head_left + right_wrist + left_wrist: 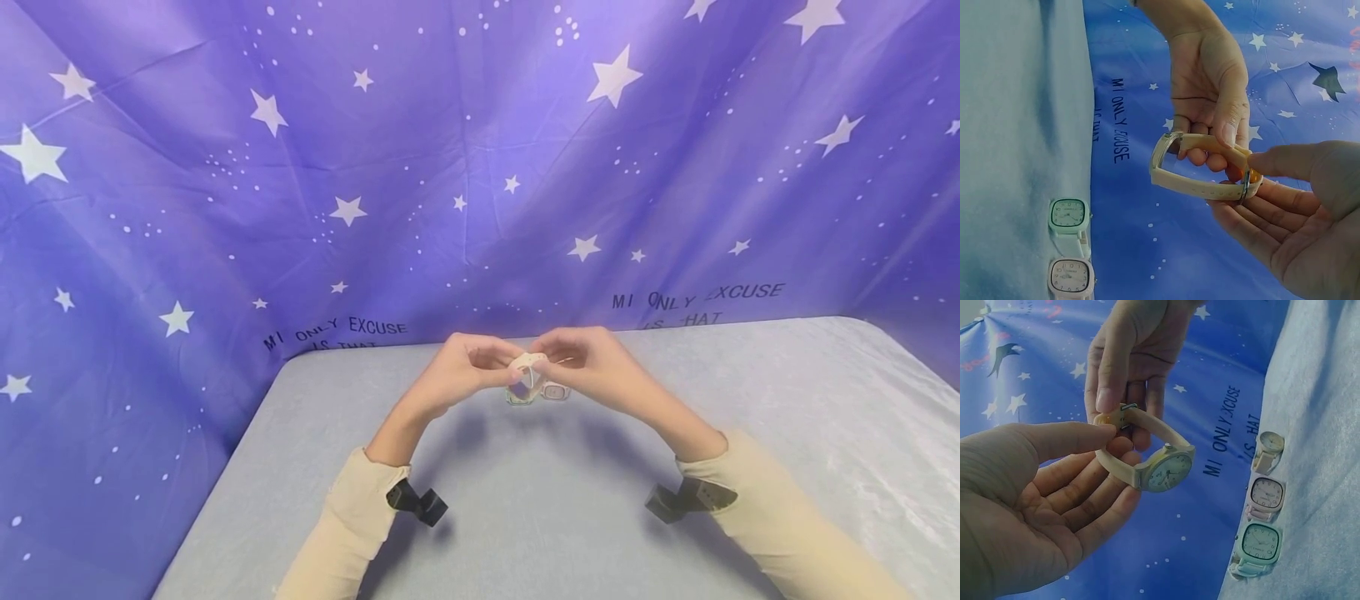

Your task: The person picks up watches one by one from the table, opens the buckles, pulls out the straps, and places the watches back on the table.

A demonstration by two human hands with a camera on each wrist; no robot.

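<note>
My left hand point(468, 371) and right hand point(588, 362) meet above the table, both pinching the strap of a cream wristwatch point(1166, 472). Its round pale dial faces away from the strap ends, and the strap forms a loop. In the right wrist view, the metal buckle point(1246, 184) sits by my right fingers, with the strap's end passing near it. My left thumb presses the band close to the same spot. Beyond the hands, a mint-green square watch point(1260, 540) and a pink square watch point(1266, 497) stand on the table.
Beside the pink watch is a small round-faced beige watch point(1270, 442). A pale grey-blue cloth covers the table point(525, 517). Behind its far edge hangs a purple-blue curtain point(450, 167) with white stars and lettering. Black wrist cameras point(420, 502) are strapped at both sleeves.
</note>
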